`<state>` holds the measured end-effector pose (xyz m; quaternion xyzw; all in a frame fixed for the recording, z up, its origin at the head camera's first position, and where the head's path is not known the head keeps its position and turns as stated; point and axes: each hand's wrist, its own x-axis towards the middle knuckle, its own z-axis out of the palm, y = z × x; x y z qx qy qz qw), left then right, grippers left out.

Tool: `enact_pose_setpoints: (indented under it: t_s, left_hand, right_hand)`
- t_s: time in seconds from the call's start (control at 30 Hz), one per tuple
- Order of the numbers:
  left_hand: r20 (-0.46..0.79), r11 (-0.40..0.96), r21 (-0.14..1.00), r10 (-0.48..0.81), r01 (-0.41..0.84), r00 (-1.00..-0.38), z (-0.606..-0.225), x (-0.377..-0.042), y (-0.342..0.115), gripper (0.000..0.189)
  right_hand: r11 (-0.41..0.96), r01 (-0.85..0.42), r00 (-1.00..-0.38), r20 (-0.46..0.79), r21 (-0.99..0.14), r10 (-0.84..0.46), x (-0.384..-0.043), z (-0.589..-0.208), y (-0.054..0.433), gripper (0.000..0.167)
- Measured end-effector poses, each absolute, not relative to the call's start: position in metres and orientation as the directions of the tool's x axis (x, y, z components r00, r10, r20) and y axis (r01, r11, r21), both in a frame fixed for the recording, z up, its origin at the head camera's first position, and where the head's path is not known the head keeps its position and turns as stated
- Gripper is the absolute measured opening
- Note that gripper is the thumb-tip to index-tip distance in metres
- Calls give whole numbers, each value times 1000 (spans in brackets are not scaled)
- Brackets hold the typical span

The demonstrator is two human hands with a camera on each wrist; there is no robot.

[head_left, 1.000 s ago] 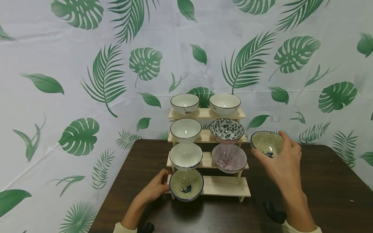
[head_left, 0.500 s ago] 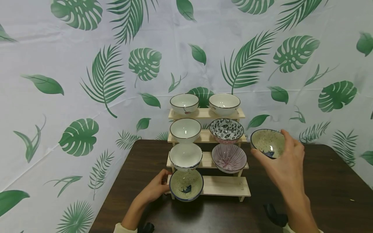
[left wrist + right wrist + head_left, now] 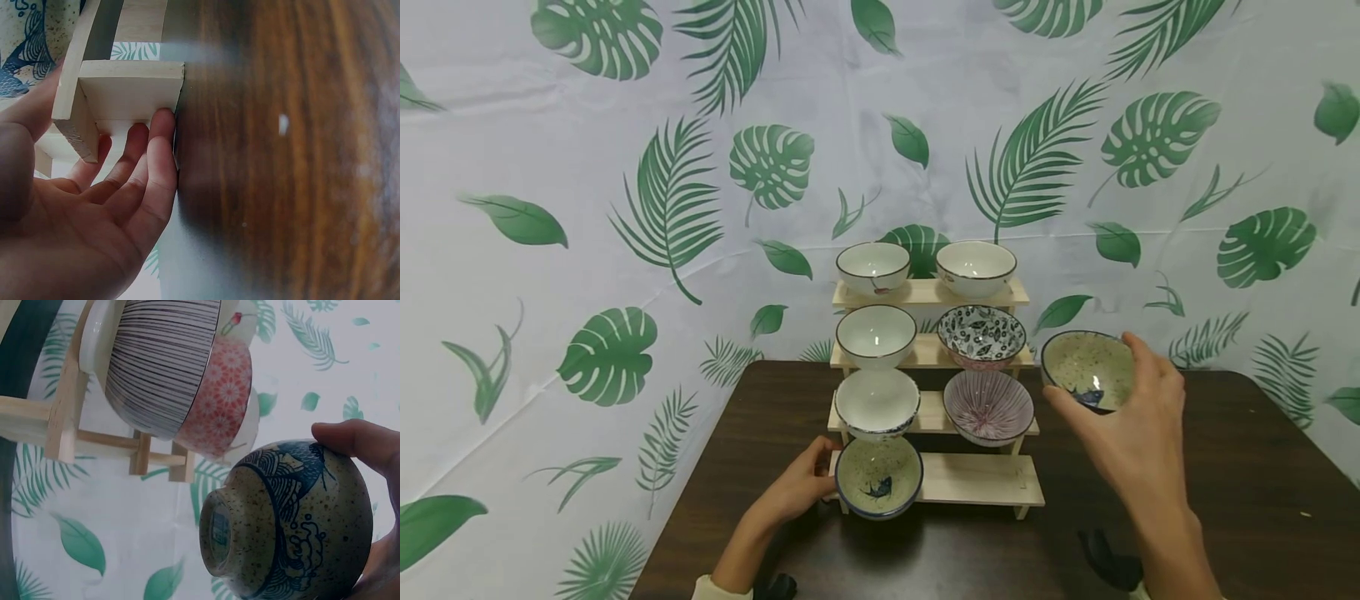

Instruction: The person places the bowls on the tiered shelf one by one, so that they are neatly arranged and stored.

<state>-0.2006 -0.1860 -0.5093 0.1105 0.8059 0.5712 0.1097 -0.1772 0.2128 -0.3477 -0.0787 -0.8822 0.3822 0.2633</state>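
Observation:
In the head view my right hand (image 3: 1138, 425) holds a speckled greenish bowl (image 3: 1086, 367) by its sides, in the air right of a tiered wooden stand (image 3: 981, 479). The right wrist view shows the blue fish and wave pattern on this bowl's outside (image 3: 300, 531) and its foot ring. My left hand (image 3: 801, 482) grips the left end of the stand's lowest shelf; the left wrist view has its fingers (image 3: 159, 169) curled underneath the wood. Beside that hand, a matching speckled bowl (image 3: 880, 467) with a blue fish inside sits on the lowest shelf.
Higher shelves carry white bowls (image 3: 877, 333), a black floral bowl (image 3: 981, 333) and a purple striped bowl (image 3: 988, 408). The stand stands on a dark wooden table (image 3: 1247, 475). Behind it hangs a leaf-print cloth (image 3: 850, 117).
My right hand has shifted slightly right and up with the speckled bowl, which looks a little larger. My left hand and the stand keep their place.

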Motion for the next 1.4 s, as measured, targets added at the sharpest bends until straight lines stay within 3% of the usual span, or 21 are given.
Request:
enact_pose_setpoints:
  t_s: [0.9, 1.4]
  left_hand:
    - [-46, 322, 945, 308, 58, -950, -511, -202, -186, 45]
    - [-52, 320, 946, 312, 53, -949, -509, -199, -186, 44]
  right_hand:
    - [682, -121, -848, 432, -721, 307, -148, -331, 207, 109]
    - [672, -109, -937, 301, -732, 176, -129, -323, 200, 110]
